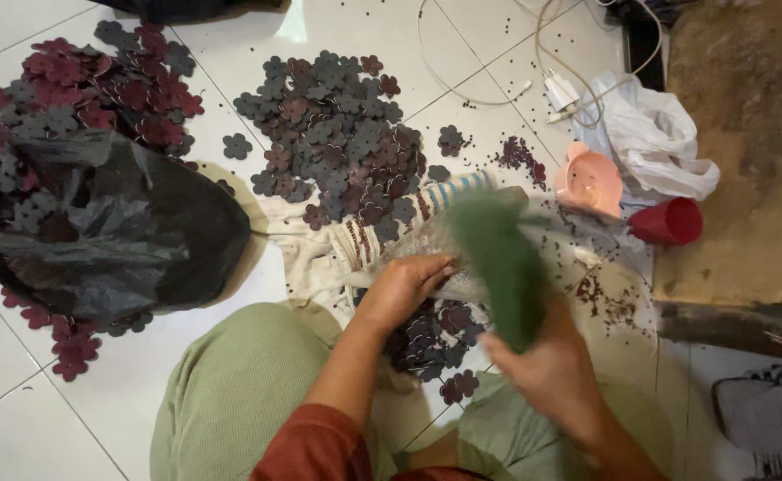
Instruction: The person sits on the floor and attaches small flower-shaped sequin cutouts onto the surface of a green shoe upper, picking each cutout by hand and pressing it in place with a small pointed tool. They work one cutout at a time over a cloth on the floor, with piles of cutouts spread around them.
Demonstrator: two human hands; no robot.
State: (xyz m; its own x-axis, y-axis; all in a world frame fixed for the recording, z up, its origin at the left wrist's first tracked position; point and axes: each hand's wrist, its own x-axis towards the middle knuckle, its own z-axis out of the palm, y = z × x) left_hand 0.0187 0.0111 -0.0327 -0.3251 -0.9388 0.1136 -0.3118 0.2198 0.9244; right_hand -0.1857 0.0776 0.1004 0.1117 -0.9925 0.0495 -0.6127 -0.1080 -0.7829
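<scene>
Right hand (556,370) grips a blurred green strip (498,263); left hand (404,285) is closed on a clear plastic bag (427,240), flower cutouts (435,334) just beneath both.

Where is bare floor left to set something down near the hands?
Bare tile lies at lower left, below the black plastic bag, and top centre between the grey flower pile and the white cable. Around the left hand and right hand it is crowded with flowers, cloth and beads.
</scene>
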